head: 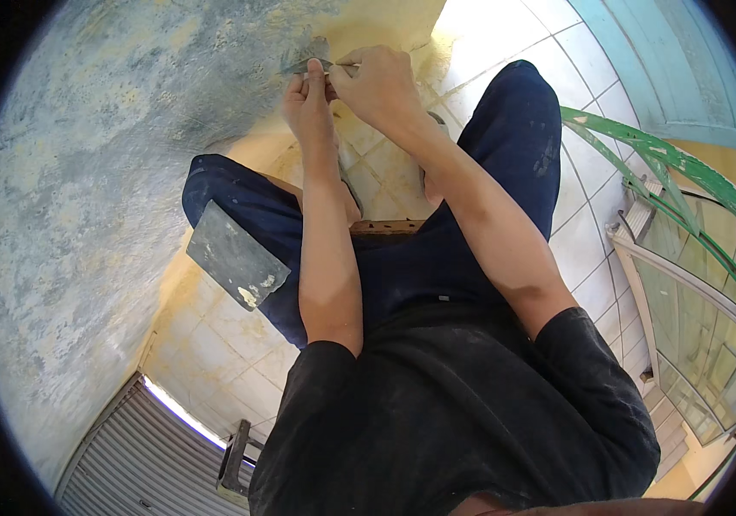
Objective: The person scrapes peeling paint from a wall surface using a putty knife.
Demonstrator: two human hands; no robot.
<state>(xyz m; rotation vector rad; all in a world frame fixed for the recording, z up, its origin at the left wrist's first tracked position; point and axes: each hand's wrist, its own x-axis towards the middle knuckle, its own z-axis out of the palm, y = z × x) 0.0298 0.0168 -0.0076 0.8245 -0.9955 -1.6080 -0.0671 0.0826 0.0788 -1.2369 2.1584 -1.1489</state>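
My left hand [311, 106] is raised by the painted wall, its thumb pressed on a thin, flat grey piece [303, 66]. My right hand [381, 84] pinches the other end of the same piece, with the fingertips of both hands almost touching. Whether it is a scraper blade or a folded sheet is hard to tell, because fingers hide much of it. Across my left thigh lies a flat grey rectangular plate or sheet [234, 251] with whitish smears near one corner.
The rough blue-grey and yellow wall [84, 174] rises close on my left. To the right are a green metal frame [664, 151], glazed panels [697, 277] and a pale-blue door [677, 71]. Behind me are a corrugated shutter [129, 458] and a small stand [234, 461]. White tiles [574, 193] cover the floor.
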